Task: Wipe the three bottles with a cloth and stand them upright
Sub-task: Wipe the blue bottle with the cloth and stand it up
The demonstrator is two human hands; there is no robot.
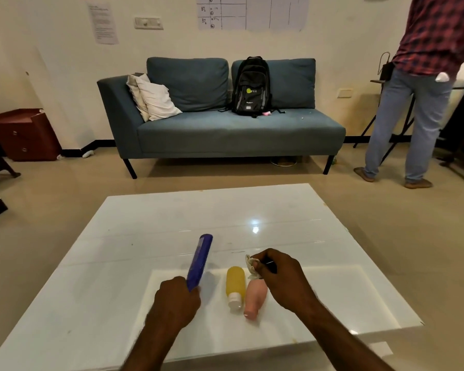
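My left hand [176, 303] grips the near end of a long blue bottle [200, 261], which tilts up and away above the white glossy table [118, 263]. A yellow bottle [235, 286] with a white cap lies on its side, cap toward me. Touching it on the right lies a pink bottle [255, 299], also on its side. My right hand [281, 277] hovers over the far end of the pink bottle, closed on a small crumpled whitish cloth [252, 266].
A blue sofa [225, 132] with a black backpack [251, 87] and a pillow stands beyond the table. A person in a plaid shirt and jeans [415, 103] stands at the far right. A brown cabinet [24, 135] is at the left wall.
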